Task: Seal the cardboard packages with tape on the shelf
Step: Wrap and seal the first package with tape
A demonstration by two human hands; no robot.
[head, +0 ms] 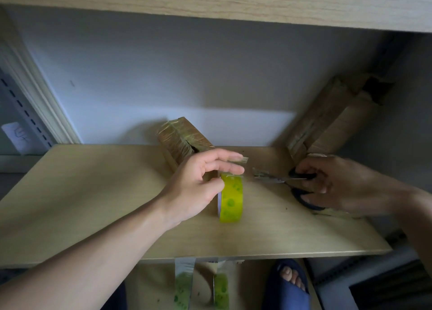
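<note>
Cardboard packages stand on the pale wooden shelf (93, 192), and the view runs from a dim left edge to a darker right one. At far left a white slotted upright (25, 106) and a paper label (17, 136) with handwriting show; the writing is too blurred to read. The left hand (198, 185) reaches in mid-shelf, thumb and forefinger pinching the top of the yellow-green tape roll (231, 197), which stands on edge, while the other fingers spread and lift a clear strip of tape (240, 161). Just behind the hand sits the small taped package (180, 139); the hand hides its near end. To the right, the scissors (280, 180) point left toward the strip, a scrap of tape clinging to the blades; whether the blades are parted is hard to make out. The right hand (327, 183) curls through the dark handles, in shadow. Behind it a long package (327, 122) leans against the wall, its top torn and murky. Below the shelf edge hang tape strips (183, 284), and a foot in a blue slipper (289, 284) shows.
</note>
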